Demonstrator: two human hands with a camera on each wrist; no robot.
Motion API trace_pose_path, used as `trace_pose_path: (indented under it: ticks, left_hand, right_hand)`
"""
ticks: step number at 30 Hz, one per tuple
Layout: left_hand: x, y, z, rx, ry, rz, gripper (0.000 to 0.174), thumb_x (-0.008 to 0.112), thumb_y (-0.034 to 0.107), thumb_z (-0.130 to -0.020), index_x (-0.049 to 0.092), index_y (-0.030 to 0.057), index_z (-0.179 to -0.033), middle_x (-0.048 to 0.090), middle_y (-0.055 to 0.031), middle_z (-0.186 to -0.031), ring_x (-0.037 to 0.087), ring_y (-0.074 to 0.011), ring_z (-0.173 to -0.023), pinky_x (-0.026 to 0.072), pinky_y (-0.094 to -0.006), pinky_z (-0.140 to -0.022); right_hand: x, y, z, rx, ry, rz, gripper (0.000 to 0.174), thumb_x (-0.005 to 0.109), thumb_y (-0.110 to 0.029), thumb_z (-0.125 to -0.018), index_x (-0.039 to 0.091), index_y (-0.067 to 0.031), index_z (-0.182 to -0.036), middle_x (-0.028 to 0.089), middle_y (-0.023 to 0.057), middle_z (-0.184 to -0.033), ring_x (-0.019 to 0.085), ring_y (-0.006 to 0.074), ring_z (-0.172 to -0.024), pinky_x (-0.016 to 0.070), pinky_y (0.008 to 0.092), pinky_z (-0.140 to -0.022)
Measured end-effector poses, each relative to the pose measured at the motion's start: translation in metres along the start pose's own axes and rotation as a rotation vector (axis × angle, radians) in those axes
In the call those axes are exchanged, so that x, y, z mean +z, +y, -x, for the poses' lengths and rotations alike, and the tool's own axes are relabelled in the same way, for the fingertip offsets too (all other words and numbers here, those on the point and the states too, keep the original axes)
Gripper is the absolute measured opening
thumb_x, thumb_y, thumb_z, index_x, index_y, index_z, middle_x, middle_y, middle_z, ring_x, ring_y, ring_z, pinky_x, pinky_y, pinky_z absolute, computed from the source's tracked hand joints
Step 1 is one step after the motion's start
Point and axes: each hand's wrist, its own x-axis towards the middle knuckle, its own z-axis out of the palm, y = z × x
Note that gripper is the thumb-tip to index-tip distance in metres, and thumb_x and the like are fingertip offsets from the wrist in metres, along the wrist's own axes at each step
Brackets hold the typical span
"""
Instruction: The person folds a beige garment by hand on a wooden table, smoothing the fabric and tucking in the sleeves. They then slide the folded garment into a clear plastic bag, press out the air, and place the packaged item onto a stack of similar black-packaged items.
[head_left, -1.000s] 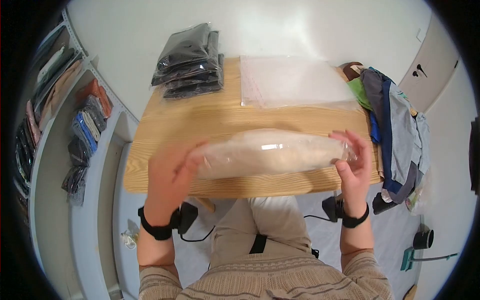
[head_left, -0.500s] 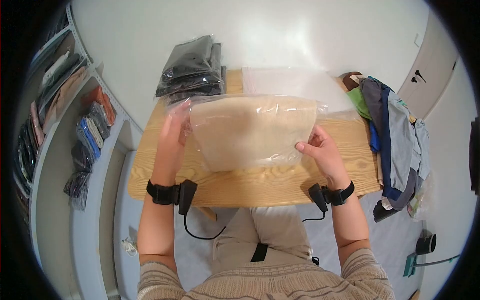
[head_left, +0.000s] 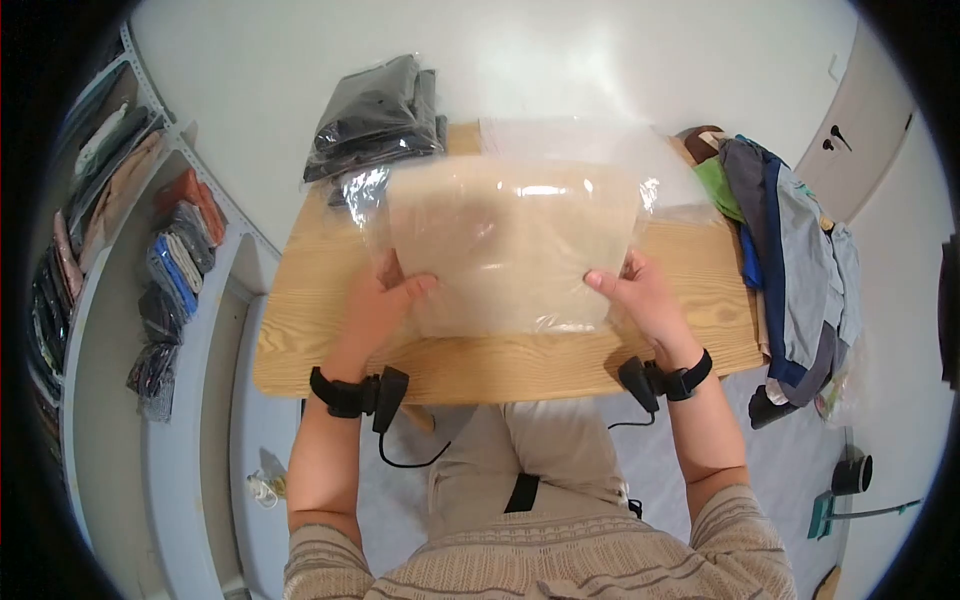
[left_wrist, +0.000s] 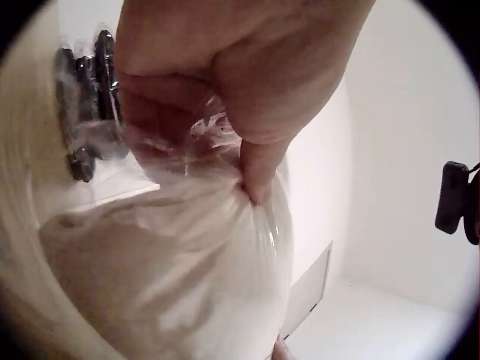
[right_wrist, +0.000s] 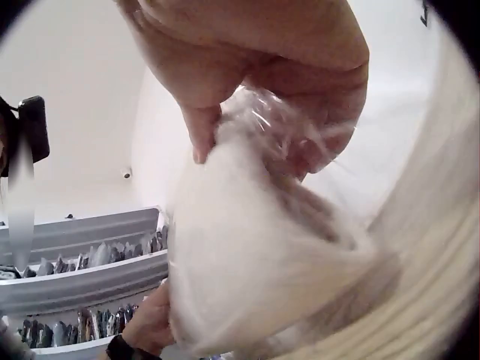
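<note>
A clear plastic bag with folded cream fabric [head_left: 510, 240] inside is held up over the wooden table, its broad face turned toward me. My left hand [head_left: 378, 308] grips its left side, thumb on the near face and fingers behind. On the opposite side my right hand [head_left: 648, 300] pinches the edge the same way. The left wrist view shows the left thumb [left_wrist: 257, 176] pressing into the crinkled plastic. In the right wrist view the right thumb [right_wrist: 201, 135] lies on the bag, with the fingers curled around the bunched film at its edge.
Bagged dark garments [head_left: 375, 120] are stacked at the table's back left. Flat clear bags [head_left: 590, 135] lie at the back, partly behind the held package. Loose clothes [head_left: 800, 270] hang over the right edge. Shelves of bagged garments [head_left: 180, 250] stand on the left.
The package, first seen edge-on and low, has been tilted up to show its broad face. My left hand has moved from the upper left corner down to the left side.
</note>
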Motion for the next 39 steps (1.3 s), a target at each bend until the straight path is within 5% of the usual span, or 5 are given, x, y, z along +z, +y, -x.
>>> trace_pose_path:
  ticks: [8, 10, 22, 33, 39]
  left_hand:
    - [-0.008, -0.007, 0.003, -0.378, -0.090, -0.318, 0.041, 0.065, 0.025, -0.090, 0.055, -0.0044, -0.116, 0.064, -0.0060, -0.101, 0.061, -0.0115, -0.085, 0.0501, -0.0252, -0.076]
    - [-0.001, -0.029, 0.011, -0.446, 0.005, 0.119, 0.044, 0.066, 0.029, -0.089, 0.056, -0.0034, -0.116, 0.064, -0.0052, -0.100, 0.060, -0.0121, -0.083, 0.0496, -0.0255, -0.073]
    - [-0.014, -0.036, 0.027, -0.453, -0.092, 0.326, 0.049, 0.057, 0.031, -0.094, 0.050, -0.0047, -0.125, 0.060, -0.0113, -0.120, 0.060, -0.0173, -0.105, 0.0477, -0.0322, -0.091]
    - [0.018, -0.004, 0.033, -0.572, -0.090, 0.456, 0.046, 0.061, 0.016, -0.090, 0.045, -0.0023, -0.130, 0.060, -0.0133, -0.120, 0.063, -0.0211, -0.103, 0.0531, -0.0336, -0.086]
    - [0.030, 0.019, 0.036, -0.430, -0.009, 0.475, 0.045, 0.061, 0.015, -0.089, 0.045, -0.0011, -0.129, 0.060, -0.0129, -0.118, 0.063, -0.0210, -0.102, 0.0540, -0.0350, -0.084]
  right_hand:
    - [-0.010, 0.029, 0.002, 0.394, 0.093, -0.144, 0.033, 0.061, -0.027, -0.092, 0.059, 0.0019, -0.108, 0.064, 0.0032, -0.091, 0.060, 0.0069, -0.077, 0.0478, 0.0212, -0.071]
    - [-0.019, 0.050, 0.004, 0.425, -0.033, -0.394, 0.033, 0.058, -0.026, -0.094, 0.056, 0.0024, -0.112, 0.064, 0.0039, -0.093, 0.060, 0.0067, -0.077, 0.0480, 0.0197, -0.068]
    - [-0.005, 0.058, 0.046, 0.322, -0.054, -0.610, 0.043, 0.060, -0.007, -0.089, 0.046, 0.0042, -0.129, 0.060, 0.0033, -0.111, 0.057, 0.0078, -0.095, 0.0465, 0.0206, -0.083]
    - [0.002, 0.055, 0.049, 0.287, 0.077, -0.613, 0.039, 0.055, -0.001, -0.090, 0.048, 0.0047, -0.127, 0.060, 0.0101, -0.119, 0.059, 0.0144, -0.103, 0.0473, 0.0263, -0.090]
    - [0.000, 0.060, 0.054, 0.231, 0.108, -0.704, 0.039, 0.050, -0.022, -0.098, 0.048, 0.0044, -0.127, 0.060, 0.0115, -0.118, 0.059, 0.0165, -0.105, 0.0476, 0.0291, -0.091]
